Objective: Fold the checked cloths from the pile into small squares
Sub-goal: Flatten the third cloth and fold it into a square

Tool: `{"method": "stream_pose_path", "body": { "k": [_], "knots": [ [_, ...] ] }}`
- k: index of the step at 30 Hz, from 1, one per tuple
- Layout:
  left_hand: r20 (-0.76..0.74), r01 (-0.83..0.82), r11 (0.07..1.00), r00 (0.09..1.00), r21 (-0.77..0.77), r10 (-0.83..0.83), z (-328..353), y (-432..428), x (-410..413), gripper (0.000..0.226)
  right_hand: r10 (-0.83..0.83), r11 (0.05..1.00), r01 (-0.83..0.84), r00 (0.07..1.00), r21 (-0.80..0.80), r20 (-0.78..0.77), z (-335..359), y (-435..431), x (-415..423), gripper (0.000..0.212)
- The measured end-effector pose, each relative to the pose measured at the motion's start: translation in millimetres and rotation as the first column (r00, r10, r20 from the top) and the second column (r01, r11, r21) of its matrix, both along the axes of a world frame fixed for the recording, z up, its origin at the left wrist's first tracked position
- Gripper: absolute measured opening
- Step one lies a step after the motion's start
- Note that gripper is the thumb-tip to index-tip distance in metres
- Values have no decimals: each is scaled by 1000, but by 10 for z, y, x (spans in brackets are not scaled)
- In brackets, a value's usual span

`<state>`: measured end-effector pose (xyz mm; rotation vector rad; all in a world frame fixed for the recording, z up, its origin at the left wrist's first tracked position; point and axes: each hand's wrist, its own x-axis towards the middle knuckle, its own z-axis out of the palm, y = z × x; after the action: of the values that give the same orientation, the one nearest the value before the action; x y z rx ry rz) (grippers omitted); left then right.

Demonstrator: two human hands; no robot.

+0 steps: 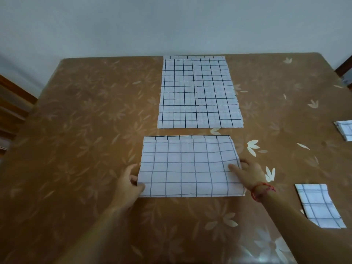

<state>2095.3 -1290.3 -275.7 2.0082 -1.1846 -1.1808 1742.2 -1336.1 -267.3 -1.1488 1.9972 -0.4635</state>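
Half-folded checked cloth [188, 168] on the counter [85, 130], just in front of the flat pile [199, 92]. Left hand [129, 184] pinches its left edge, thumb on top; right hand [249, 174] fingers curl round its right edge. One folded square [318, 204] lies well apart at the right.

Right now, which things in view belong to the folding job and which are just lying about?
Job: half-folded cloth, left hand and right hand gripping its ends; flat pile of cloths behind it; folded square at right; more folded cloths at the right edge.
Lying about: flowered table cover; wooden furniture at left.
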Motion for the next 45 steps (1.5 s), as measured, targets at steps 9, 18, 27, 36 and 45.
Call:
{"method": "stream_pose_path", "body": {
  "k": [9,18,27,36,45],
  "knots": [
    [245,59,986,969,-155,-19,-53,6,-22,46,103,995,-104,987,-4,-119,34,282,-51,73],
    [645,715,678,600,-167,-473,-171,579,-508,37,445,754,-635,684,-170,-578,-140,883,524,64],
    [691,767,642,476,-22,-544,-364,610,-755,51,643,637,-768,478,70,-599,-383,949,759,67],
    [698,759,644,412,93,-586,-295,656,-726,58,666,591,-805,451,53,-594,-344,1015,908,67],
    [708,669,720,417,185,-570,-228,695,-426,72,722,533,-843,404,79,-561,-437,1184,1252,68]
  ]
}}
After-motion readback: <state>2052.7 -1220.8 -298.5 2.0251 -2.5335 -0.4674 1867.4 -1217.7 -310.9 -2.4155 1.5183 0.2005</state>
